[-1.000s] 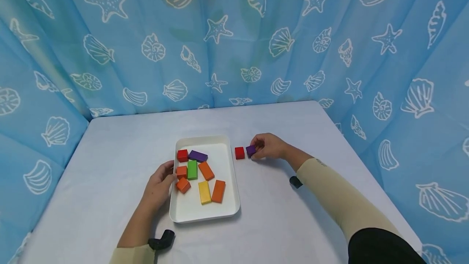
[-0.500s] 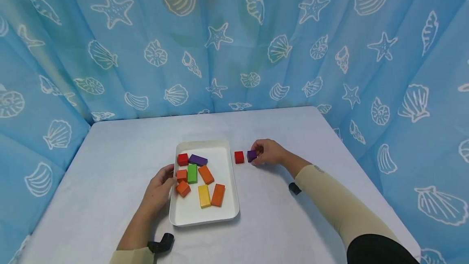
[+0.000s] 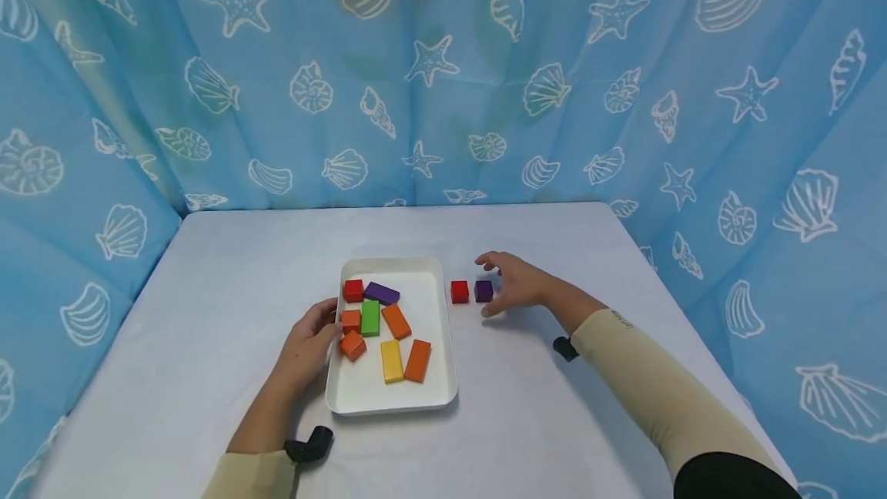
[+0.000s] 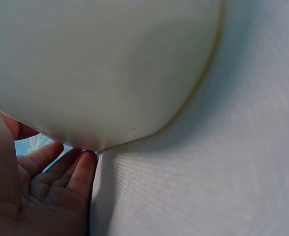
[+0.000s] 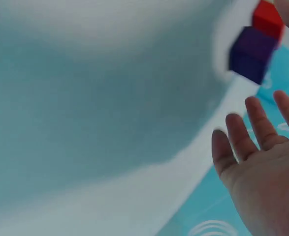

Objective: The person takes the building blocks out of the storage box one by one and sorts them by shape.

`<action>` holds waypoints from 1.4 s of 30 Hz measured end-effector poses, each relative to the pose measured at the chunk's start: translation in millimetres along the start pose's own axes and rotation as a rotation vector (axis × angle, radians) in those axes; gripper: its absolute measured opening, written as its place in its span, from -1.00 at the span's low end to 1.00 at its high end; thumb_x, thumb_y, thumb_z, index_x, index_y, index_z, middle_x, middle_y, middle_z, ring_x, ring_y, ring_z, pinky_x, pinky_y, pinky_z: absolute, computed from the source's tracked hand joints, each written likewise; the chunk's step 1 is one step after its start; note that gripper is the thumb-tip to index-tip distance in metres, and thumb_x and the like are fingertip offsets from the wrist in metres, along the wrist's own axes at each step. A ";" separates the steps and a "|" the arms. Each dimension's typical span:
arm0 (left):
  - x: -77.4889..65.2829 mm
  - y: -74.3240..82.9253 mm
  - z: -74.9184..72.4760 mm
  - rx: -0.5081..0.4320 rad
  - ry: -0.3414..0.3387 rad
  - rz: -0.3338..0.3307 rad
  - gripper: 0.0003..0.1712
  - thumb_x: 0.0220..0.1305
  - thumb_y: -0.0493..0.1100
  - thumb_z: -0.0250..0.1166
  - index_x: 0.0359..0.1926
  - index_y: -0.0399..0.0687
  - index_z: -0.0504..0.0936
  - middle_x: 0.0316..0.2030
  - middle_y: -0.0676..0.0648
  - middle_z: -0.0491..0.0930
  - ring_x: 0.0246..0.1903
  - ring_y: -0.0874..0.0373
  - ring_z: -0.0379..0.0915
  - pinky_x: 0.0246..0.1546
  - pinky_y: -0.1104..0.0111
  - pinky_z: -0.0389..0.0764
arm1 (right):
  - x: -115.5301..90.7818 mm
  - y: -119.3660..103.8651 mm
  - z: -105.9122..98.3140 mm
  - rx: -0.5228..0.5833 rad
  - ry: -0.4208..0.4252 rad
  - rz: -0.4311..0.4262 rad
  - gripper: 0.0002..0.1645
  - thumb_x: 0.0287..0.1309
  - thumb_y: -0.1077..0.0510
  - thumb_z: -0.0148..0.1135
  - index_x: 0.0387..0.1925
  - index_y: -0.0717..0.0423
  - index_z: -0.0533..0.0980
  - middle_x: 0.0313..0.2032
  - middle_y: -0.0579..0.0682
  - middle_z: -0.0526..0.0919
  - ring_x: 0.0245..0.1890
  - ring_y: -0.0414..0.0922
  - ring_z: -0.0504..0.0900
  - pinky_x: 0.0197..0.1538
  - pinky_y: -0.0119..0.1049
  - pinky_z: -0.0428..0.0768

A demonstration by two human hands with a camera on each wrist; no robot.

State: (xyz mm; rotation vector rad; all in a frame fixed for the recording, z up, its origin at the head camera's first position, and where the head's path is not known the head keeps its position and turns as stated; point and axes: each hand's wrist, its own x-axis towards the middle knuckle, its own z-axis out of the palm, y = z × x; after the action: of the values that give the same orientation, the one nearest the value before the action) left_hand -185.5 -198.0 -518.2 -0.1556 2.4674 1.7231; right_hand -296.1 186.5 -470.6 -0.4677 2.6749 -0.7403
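Note:
A white tray point(image 3: 388, 399) holds several coloured blocks, and my left hand point(image 3: 306, 345) grips its left side. In the left wrist view, my fingertips point(image 4: 87, 162) meet the lower edge of the tray wall point(image 4: 134, 73). To the right of the tray, a red cube point(image 3: 460, 292) and a purple cube point(image 3: 483, 291) stand on the table with a small gap between them. Just right of the purple cube is my right hand point(image 3: 518, 283), thumb and fingers spread apart around it without holding it. The right wrist view shows the purple cube point(image 5: 252, 53) beyond the spread fingers.
Inside the tray lie a red cube point(image 3: 353, 290), a purple block point(image 3: 382, 293), a green block point(image 3: 370, 318), a yellow block point(image 3: 391, 361) and several orange pieces point(image 3: 417, 361). A white cloth covers the table point(image 3: 242, 276). A blue shell-patterned curtain point(image 3: 443, 114) surrounds it.
My right hand has let go of the purple cube and spread its fingers; the cube stands beside the red one. My left hand stays at the tray. The head view has shifted slightly.

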 end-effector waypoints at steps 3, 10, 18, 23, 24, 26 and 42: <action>1.9 1.8 -1.0 -0.002 -0.006 0.008 -0.33 0.55 -0.15 0.04 0.61 -0.09 0.27 0.53 -0.23 0.32 0.54 -0.20 0.17 0.51 -0.16 0.20 | 0.1 -13.6 -2.0 -0.027 0.012 -0.038 0.26 -0.14 -0.03 0.76 0.58 -0.07 0.28 0.45 0.10 0.40 0.44 0.15 0.35 0.24 0.24 0.62; 2.7 0.2 0.5 -0.004 -0.023 0.010 -0.34 0.55 -0.17 0.05 0.60 -0.13 0.27 0.53 -0.26 0.32 0.54 -0.22 0.18 0.51 -0.17 0.20 | 5.5 -54.1 11.7 -0.010 -0.020 -0.118 0.26 -0.11 -0.02 0.76 0.60 -0.12 0.28 0.52 0.04 0.31 0.47 0.11 0.30 0.27 0.24 0.60; 4.0 -0.9 4.7 -0.001 -0.021 0.015 -0.33 0.55 -0.16 0.05 0.61 -0.14 0.25 0.54 -0.26 0.31 0.54 -0.21 0.19 0.49 -0.13 0.24 | 16.4 -98.6 35.9 0.006 -0.123 -0.221 0.24 -0.06 -0.04 0.73 0.61 -0.11 0.26 0.54 0.01 0.28 0.51 0.08 0.26 0.42 0.25 0.44; 5.5 -0.5 2.7 -0.012 -0.029 0.012 -0.33 0.56 -0.13 0.02 0.61 -0.12 0.26 0.55 -0.24 0.30 0.55 -0.21 0.16 0.51 -0.15 0.20 | 20.1 -122.4 50.9 -0.013 -0.181 -0.281 0.23 -0.05 -0.06 0.73 0.60 -0.11 0.27 0.52 0.00 0.33 0.51 0.04 0.27 0.38 0.22 0.49; 6.0 -0.4 2.2 -0.015 -0.031 0.014 -0.33 0.56 -0.12 0.01 0.61 -0.11 0.26 0.56 -0.24 0.29 0.56 -0.21 0.15 0.51 -0.16 0.19 | 20.4 -126.5 54.0 -0.019 -0.190 -0.292 0.21 -0.04 -0.06 0.73 0.60 -0.11 0.28 0.51 -0.01 0.34 0.50 0.01 0.28 0.39 0.19 0.50; 6.9 0.0 1.0 -0.020 -0.033 0.018 -0.34 0.57 -0.11 -0.01 0.61 -0.11 0.27 0.56 -0.23 0.29 0.56 -0.21 0.14 0.52 -0.17 0.16 | 20.7 -134.5 59.9 -0.026 -0.208 -0.308 0.19 -0.04 -0.06 0.73 0.59 -0.12 0.30 0.50 -0.04 0.36 0.49 -0.02 0.31 0.39 0.13 0.51; 6.0 -2.7 -6.0 -0.018 -0.025 0.033 -0.30 0.48 -0.23 0.04 0.60 -0.14 0.26 0.54 -0.27 0.30 0.55 -0.21 0.17 0.52 -0.15 0.17 | 25.9 -178.5 100.2 -0.039 -0.296 -0.338 -0.45 0.05 0.20 0.68 0.08 -0.17 0.68 -0.08 -0.25 0.60 -0.12 -0.28 0.60 -0.13 -0.48 0.69</action>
State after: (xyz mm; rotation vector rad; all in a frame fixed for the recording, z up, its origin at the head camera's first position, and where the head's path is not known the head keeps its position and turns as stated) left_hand -191.3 -204.6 -519.7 -0.0950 2.4506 1.7494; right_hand -240.3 -12.0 -461.3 -0.9749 2.3630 -0.6483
